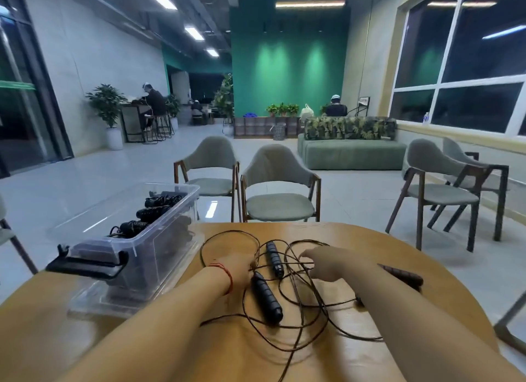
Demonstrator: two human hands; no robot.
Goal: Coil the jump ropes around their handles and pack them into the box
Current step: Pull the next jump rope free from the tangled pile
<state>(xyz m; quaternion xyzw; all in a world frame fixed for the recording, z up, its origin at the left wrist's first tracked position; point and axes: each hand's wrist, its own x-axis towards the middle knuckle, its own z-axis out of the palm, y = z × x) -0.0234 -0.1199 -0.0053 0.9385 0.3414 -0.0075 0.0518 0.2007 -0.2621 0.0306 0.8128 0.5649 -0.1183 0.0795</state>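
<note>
Item 1, nearest: two bare forearms, the left forearm (159, 319) and right forearm (398, 310), are reaching forward over the round wooden worktop (370, 239). A red thread bracelet (226, 273) is sitting on the left wrist.

Item 2: the left hand (237, 270) is resting at the left edge of the tangle, its fingers hidden where they meet the cord, so whether they are gripping cannot be told. The right hand (321, 263) is hovering over the loops with fingers bent downward. It is blurred, so no grip can be confirmed.

Item 3: a loose cord (296, 319) is sprawling in wide uncoiled loops between and around both hands. Its near handle (267, 297) and far handle (275, 259) are lying side by side in the middle, unwrapped.

Item 4: a further handle (404, 276) is showing just beyond the right forearm, and its cord cannot be followed.

Item 5: a clear box (159, 248) is standing open at the left of the worktop, holding several coiled ropes (150, 212) in a row.

Status, as judged: packing is well under way. At least one rope, likely two, is waiting to be untangled, wound round its handles and placed in the box.
</note>
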